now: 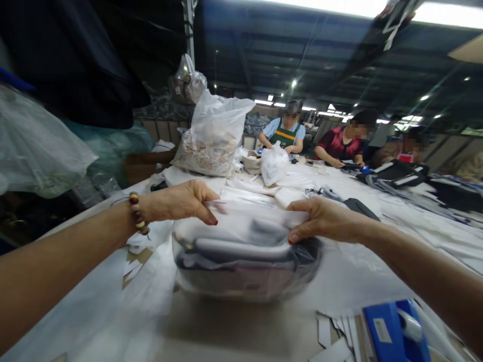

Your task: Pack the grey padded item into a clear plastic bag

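A clear plastic bag (241, 271) with folded grey, white and dark goods inside sits in front of me, smeared by motion. My left hand (188, 201), with a beaded bracelet at the wrist, pinches the bag's film at its upper left, thumb against fingers. On the upper right, my right hand (315, 219) grips the film between thumb and fingers. The bag's printed or labelled front side is too blurred to read. I cannot tell what kind of goods it holds.
A blue tape dispenser (394, 329) stands at the lower right beside cardboard strips (335, 337). Behind the bag are a large scrap-filled sack (213, 141) and a small white plastic bag (274, 165). Several people work across the table, near dark fabric pieces (400, 173).
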Available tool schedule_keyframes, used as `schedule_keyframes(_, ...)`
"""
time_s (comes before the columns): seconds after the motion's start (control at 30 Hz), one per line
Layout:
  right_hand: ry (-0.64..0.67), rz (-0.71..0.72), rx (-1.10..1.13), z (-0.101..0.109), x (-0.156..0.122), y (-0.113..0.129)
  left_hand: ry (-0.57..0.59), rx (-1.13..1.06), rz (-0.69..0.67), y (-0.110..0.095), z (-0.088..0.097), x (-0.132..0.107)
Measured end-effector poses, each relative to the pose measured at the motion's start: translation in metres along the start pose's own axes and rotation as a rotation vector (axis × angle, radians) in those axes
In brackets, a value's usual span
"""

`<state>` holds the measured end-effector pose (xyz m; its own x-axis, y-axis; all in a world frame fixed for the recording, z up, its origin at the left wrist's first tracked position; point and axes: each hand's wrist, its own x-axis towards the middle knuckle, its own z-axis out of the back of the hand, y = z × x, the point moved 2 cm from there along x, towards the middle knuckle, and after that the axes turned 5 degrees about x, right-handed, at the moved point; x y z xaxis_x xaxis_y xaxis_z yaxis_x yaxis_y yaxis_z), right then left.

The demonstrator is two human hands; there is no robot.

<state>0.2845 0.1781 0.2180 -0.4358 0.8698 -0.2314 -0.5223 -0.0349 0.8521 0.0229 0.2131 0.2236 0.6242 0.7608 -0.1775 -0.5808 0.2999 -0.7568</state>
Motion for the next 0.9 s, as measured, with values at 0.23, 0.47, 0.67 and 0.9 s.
schedule_keyframes(0.23,-0.232,0.491,-0.701,-0.015,-0.032,0.009,-0.431,0.698,-0.498,-0.004,-0.02,-0.039)
schedule_keyframes(0.47,-0.338,0.762,-1.069,-0.156,-0.067,-0.118,-0.521,1.029,-0.691,0.096,-0.17,-0.09)
schedule_keyframes(0.67,-0.372,0.713,-0.967,-0.203,-0.072,-0.165,-0.567,1.034,-0.557,0.134,-0.218,-0.113)
schedule_keyframes(0.9,-0.471,0.752,-0.965,-0.201,-0.071,-0.154,-0.804,1.24,-0.455,0.086,-0.237,-0.092)
